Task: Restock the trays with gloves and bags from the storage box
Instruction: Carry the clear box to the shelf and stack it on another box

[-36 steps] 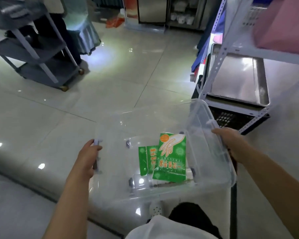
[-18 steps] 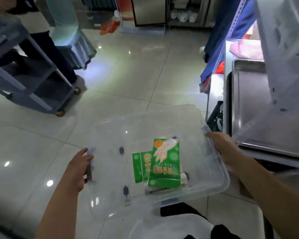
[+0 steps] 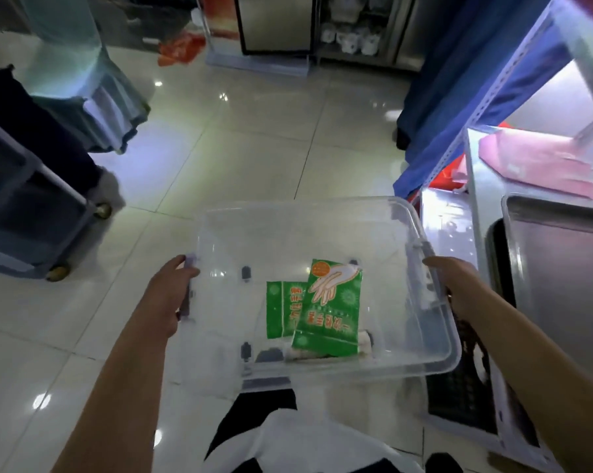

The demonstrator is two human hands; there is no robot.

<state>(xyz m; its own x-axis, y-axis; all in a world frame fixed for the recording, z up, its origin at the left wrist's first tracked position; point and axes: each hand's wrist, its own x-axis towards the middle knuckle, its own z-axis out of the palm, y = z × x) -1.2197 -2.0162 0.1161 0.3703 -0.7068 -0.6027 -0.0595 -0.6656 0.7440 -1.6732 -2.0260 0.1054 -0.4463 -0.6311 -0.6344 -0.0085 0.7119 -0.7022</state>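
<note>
I carry a clear plastic storage box [image 3: 322,213] in front of my body above the tiled floor. My left hand [image 3: 170,295] grips its left rim and my right hand [image 3: 455,285] grips its right rim. Inside lie two green glove packets: a larger one with a printed hand [image 3: 332,312] leaning over a smaller one [image 3: 281,312]. A whitish roll [image 3: 363,343] lies under them at the near wall. A steel tray [image 3: 561,261] sits on the shelf at my right.
A white metal shelf rack [image 3: 476,165] with a pink item [image 3: 541,162] stands at the right, blue cloth [image 3: 459,80] behind it. A grey wheeled cart [image 3: 32,216] and a person's legs are at the left. A black crate [image 3: 459,397] sits under the shelf.
The box and my view have swung right and closer to the shelf with the steel tray. Both hands keep their grip on the rims; the packets have barely shifted.
</note>
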